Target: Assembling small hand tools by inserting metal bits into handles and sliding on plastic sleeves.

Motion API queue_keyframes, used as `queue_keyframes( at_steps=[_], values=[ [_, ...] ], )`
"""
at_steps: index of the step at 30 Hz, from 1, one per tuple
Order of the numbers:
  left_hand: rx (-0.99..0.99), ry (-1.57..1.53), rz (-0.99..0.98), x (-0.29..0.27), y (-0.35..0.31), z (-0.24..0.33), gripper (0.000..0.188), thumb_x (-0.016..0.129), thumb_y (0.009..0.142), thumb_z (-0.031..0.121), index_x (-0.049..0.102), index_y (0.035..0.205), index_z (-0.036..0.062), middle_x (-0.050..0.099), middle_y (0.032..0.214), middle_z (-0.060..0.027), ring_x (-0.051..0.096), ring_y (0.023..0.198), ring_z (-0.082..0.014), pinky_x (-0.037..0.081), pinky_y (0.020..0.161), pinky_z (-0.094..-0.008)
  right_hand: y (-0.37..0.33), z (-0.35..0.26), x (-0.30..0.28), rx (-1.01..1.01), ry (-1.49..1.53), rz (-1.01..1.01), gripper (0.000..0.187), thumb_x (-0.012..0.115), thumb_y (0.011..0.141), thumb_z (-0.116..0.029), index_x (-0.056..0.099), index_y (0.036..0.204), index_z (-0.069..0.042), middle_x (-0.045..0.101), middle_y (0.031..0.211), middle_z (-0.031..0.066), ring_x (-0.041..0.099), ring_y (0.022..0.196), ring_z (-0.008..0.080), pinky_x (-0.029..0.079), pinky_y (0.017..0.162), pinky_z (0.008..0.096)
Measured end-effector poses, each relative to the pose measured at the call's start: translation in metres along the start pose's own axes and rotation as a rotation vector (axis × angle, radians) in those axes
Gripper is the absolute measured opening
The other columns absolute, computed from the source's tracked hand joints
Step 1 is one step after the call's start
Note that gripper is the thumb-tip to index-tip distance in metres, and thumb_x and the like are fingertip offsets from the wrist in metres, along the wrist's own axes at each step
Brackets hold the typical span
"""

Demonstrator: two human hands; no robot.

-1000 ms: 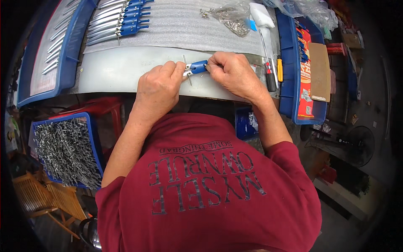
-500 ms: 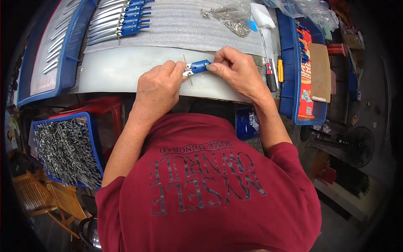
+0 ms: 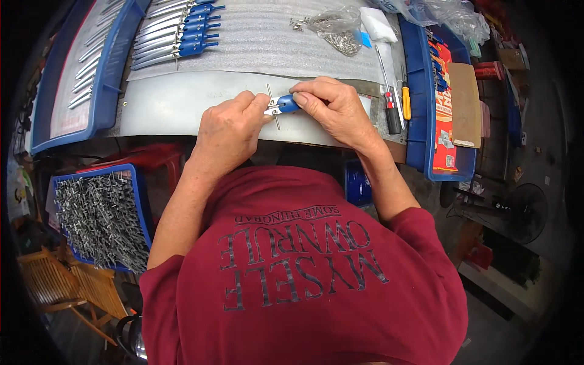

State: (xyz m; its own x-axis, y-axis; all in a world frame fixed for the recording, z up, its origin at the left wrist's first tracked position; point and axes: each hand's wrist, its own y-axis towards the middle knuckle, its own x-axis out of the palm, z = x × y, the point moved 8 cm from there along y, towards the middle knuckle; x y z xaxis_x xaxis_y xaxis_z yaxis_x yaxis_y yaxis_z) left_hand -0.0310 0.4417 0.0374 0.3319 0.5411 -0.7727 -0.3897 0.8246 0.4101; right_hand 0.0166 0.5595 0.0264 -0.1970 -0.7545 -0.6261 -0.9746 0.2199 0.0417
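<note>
Between my hands, over the front of the white board (image 3: 164, 106), is a bow compass (image 3: 284, 104) with a blue head, silver legs and a thin metal rod across it. My left hand (image 3: 230, 125) is closed around the legs, which its fingers mostly hide. My right hand (image 3: 340, 112) pinches the blue head at its far end with thumb and forefinger. Further back on the left lies a row of similar blue-headed compasses (image 3: 198, 38), their silver legs pointing left.
On the left stands a blue tray (image 3: 109, 91) of silver pieces; below it, a blue crate (image 3: 143, 210) full of small grey metal parts. A plastic bag of small metal parts (image 3: 344, 36) lies at the back. Screwdrivers (image 3: 406, 102) lie beside the right-hand blue bin (image 3: 418, 134).
My right hand has shifted a little left, its fingers now covering more of the blue head. My left hand keeps its grip on the legs. The whole view has shifted slightly.
</note>
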Motion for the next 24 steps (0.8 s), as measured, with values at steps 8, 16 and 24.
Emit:
queue_keyframes(
  at_steps=[8, 16, 24],
  values=[
    [-0.014, 0.117, 0.035, -0.015, 0.006, 0.018, 0.018, 0.059, 0.069, 0.011, 0.049, 0.083, 0.0051, 0.045, 0.065, -0.0073, 0.052, 0.055, -0.0226, 0.041, 0.045, -0.0333, -0.012, 0.004, -0.006, 0.05, 0.186, 0.125, 0.02, 0.054, 0.081, -0.016, 0.059, 0.088, 0.002, 0.056, 0.073, 0.0046, 0.049, 0.068, 0.0089, 0.039, 0.06, 0.0202],
    [0.008, 0.015, 0.001, -0.018, 0.008, 0.021, 0.019, 0.058, 0.069, 0.012, 0.049, 0.085, 0.0055, 0.044, 0.064, -0.0074, 0.051, 0.055, -0.0232, 0.041, 0.045, -0.0334, -0.012, -0.008, -0.011, -0.014, 0.303, 0.064, 0.018, 0.054, 0.081, -0.014, 0.06, 0.087, 0.002, 0.056, 0.072, 0.0032, 0.048, 0.066, 0.0072, 0.039, 0.059, 0.0199],
    [-0.038, 0.083, 0.009, -0.015, 0.006, 0.022, 0.018, 0.058, 0.07, 0.011, 0.05, 0.085, 0.0051, 0.045, 0.064, -0.0079, 0.051, 0.055, -0.0235, 0.041, 0.045, -0.0333, -0.017, 0.005, -0.006, 0.116, 0.356, 0.165, 0.02, 0.054, 0.082, -0.016, 0.06, 0.087, 0.002, 0.051, 0.062, -0.0018, 0.043, 0.058, 0.0042, 0.035, 0.051, 0.0183]
  ],
)
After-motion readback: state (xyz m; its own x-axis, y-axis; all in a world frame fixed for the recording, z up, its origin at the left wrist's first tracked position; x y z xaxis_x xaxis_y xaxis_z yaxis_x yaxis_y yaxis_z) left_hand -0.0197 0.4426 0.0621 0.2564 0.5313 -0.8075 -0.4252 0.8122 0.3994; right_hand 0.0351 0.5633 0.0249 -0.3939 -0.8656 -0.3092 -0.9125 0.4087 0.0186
